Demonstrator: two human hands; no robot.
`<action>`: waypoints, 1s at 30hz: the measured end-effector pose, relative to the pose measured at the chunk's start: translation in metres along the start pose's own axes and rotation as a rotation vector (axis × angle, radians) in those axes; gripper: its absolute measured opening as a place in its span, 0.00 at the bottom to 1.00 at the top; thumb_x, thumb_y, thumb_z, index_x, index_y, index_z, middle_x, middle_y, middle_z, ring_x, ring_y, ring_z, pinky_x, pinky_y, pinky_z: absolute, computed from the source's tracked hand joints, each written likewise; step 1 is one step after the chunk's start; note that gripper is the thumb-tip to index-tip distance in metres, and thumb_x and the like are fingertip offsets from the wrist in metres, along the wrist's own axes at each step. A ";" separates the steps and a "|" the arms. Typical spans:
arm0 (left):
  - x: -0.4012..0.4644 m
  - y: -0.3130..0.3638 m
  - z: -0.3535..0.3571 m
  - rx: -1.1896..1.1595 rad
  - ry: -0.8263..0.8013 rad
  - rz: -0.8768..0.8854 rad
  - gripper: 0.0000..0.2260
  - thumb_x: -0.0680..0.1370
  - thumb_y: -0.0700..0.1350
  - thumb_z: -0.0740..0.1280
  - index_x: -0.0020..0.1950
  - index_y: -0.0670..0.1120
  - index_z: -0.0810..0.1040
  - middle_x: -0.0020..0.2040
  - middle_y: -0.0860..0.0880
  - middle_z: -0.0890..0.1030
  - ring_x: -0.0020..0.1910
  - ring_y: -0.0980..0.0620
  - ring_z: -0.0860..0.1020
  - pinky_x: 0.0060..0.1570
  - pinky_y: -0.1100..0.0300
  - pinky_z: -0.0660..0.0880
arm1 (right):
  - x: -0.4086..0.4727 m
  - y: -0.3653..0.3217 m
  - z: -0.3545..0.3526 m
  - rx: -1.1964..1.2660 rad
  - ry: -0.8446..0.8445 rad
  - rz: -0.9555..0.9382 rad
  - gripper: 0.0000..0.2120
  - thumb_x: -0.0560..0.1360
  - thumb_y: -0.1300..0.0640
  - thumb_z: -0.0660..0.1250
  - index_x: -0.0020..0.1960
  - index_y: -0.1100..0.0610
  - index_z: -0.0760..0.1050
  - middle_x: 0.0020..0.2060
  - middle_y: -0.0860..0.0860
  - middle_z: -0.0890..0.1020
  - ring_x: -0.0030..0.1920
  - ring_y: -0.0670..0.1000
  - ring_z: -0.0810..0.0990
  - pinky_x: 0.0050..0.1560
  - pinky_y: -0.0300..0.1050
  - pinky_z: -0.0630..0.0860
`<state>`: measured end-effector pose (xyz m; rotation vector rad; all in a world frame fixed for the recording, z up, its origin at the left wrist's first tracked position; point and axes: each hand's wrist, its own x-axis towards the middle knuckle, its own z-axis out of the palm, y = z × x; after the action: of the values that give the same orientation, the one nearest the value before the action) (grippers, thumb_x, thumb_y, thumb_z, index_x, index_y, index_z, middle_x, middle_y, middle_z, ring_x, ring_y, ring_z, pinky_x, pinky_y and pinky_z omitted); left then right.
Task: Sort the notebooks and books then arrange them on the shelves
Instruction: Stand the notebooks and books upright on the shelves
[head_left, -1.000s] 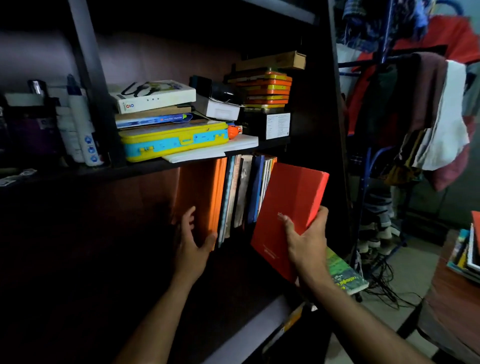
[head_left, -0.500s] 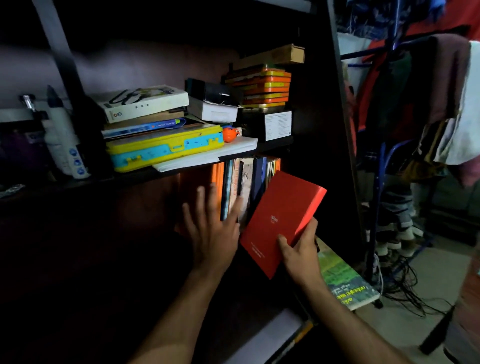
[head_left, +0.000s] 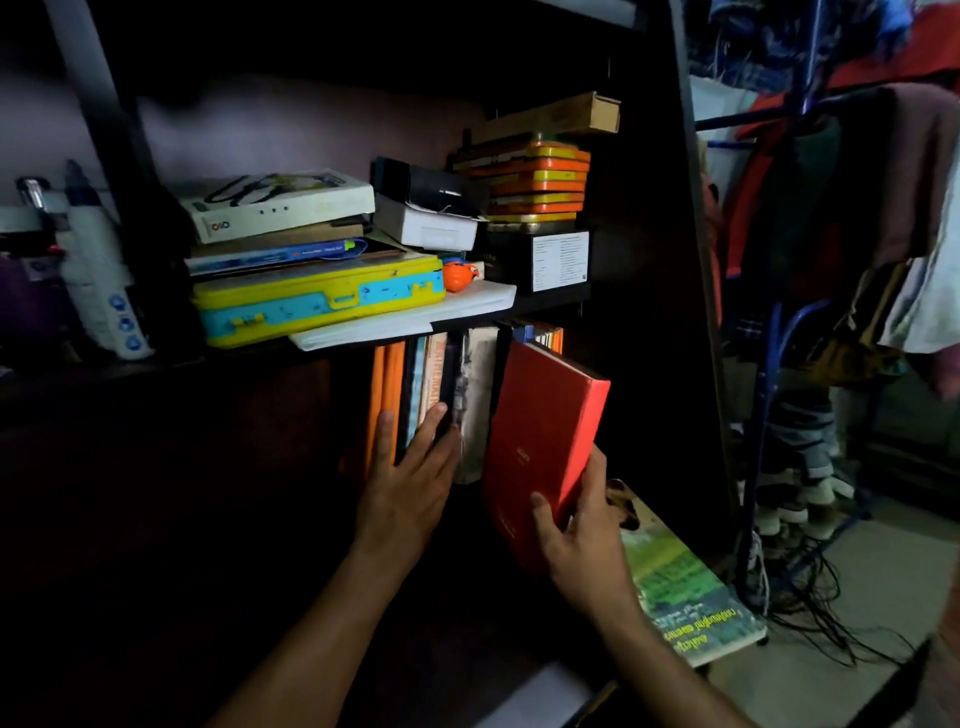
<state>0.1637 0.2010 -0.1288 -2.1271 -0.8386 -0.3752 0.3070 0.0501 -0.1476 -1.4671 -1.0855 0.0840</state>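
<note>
A red hardcover book (head_left: 540, 431) stands almost upright at the right end of a row of upright books (head_left: 441, 384) on the dark lower shelf. My right hand (head_left: 582, 540) grips its lower corner, thumb on the cover and fingers behind. My left hand (head_left: 410, 478) presses flat with straight fingers against the spines of the orange and pale books in the row. A green-covered book (head_left: 680, 587) lies flat on the shelf just right of my right hand, sticking out past the shelf edge.
The upper shelf (head_left: 550, 306) carries a yellow-and-blue case (head_left: 317, 306), stacked boxes and books, and orange tins (head_left: 535, 187). Bottles (head_left: 98, 280) stand at the left. A clothes rack (head_left: 779, 332) with hanging garments and tangled cables stands to the right.
The red book has turned from a tilt to nearly upright and moved in against the row. My left hand shifted right and up onto the spines.
</note>
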 end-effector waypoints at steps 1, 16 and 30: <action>0.000 -0.002 0.001 -0.026 0.000 -0.003 0.29 0.78 0.48 0.66 0.78 0.45 0.67 0.79 0.48 0.65 0.82 0.41 0.46 0.68 0.24 0.32 | -0.001 -0.001 0.000 -0.019 -0.018 -0.010 0.31 0.80 0.55 0.66 0.74 0.37 0.52 0.58 0.38 0.78 0.57 0.37 0.80 0.54 0.32 0.75; 0.005 0.019 -0.015 0.123 -0.069 0.118 0.28 0.83 0.49 0.51 0.82 0.41 0.50 0.81 0.37 0.38 0.76 0.35 0.28 0.65 0.31 0.21 | -0.001 -0.004 0.002 -0.066 0.102 0.051 0.27 0.80 0.56 0.67 0.74 0.51 0.59 0.57 0.49 0.81 0.53 0.51 0.82 0.51 0.39 0.73; 0.046 -0.009 -0.005 0.337 -0.037 0.367 0.25 0.82 0.49 0.56 0.76 0.38 0.66 0.71 0.41 0.67 0.73 0.35 0.62 0.75 0.34 0.52 | -0.007 -0.017 0.004 -0.162 -0.060 -0.063 0.38 0.82 0.51 0.62 0.80 0.36 0.40 0.63 0.49 0.80 0.56 0.51 0.82 0.55 0.52 0.80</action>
<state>0.1918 0.2212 -0.0967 -1.9199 -0.4755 -0.0008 0.2913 0.0451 -0.1382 -1.5814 -1.2097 -0.0045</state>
